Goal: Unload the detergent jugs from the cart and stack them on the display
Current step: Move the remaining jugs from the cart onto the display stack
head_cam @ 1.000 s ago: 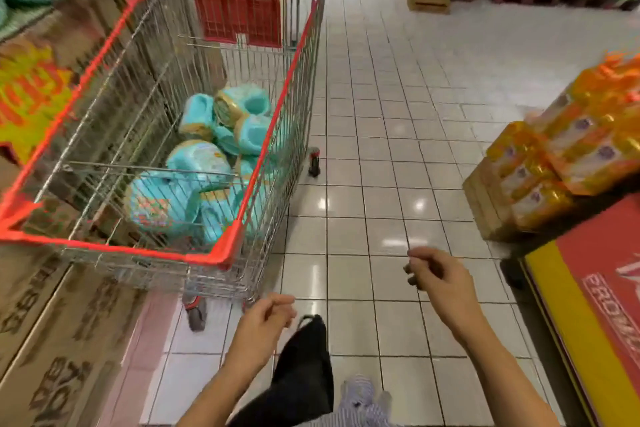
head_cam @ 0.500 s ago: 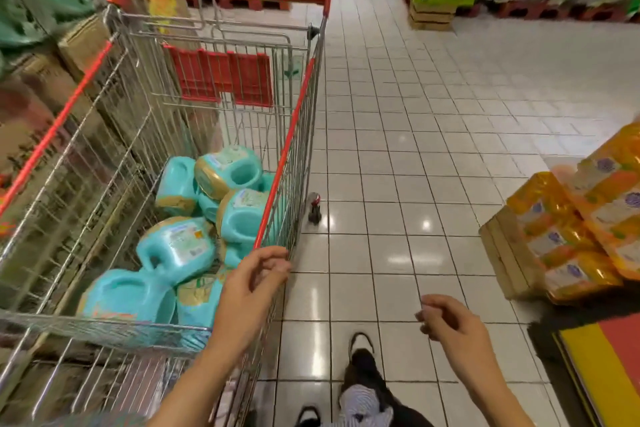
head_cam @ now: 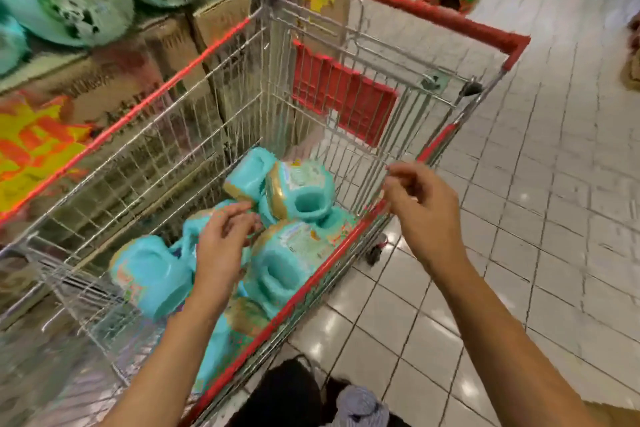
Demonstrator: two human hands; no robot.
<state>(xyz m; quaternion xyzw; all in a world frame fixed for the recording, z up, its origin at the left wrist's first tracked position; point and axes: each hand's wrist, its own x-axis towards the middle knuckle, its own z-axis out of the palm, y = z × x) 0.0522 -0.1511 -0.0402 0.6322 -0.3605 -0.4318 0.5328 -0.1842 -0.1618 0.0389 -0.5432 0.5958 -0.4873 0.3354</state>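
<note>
A person stands at the near end of a wire cart (head_cam: 156,163) with red trim, both arms reaching forward.

The left hand (head_cam: 225,246) is down inside the basket. Its fingers are loosely curled and hold nothing. It hangs over a heap of teal jugs (head_cam: 287,263); whether the fingertips touch one I cannot tell. One jug lies just right of that hand, its grip hole facing up. A second jug (head_cam: 301,191) sits just beyond the fingertips. A third jug (head_cam: 149,274) lies just left of the wrist.

The right hand (head_cam: 426,211) is above the cart's right rim. Its fingers are half curled, thumb close to forefinger, and grip nothing.

Beyond the right hand, a red flap (head_cam: 343,94) hangs on the far wire wall, with the red handle (head_cam: 398,0) above it. White floor (head_cam: 536,218) tiles spread to that hand's right.

Well left of the left hand, outside the cart, stands the display (head_cam: 166,45) of brown boxes. Blurred teal stock (head_cam: 69,3) sits on top.
</note>
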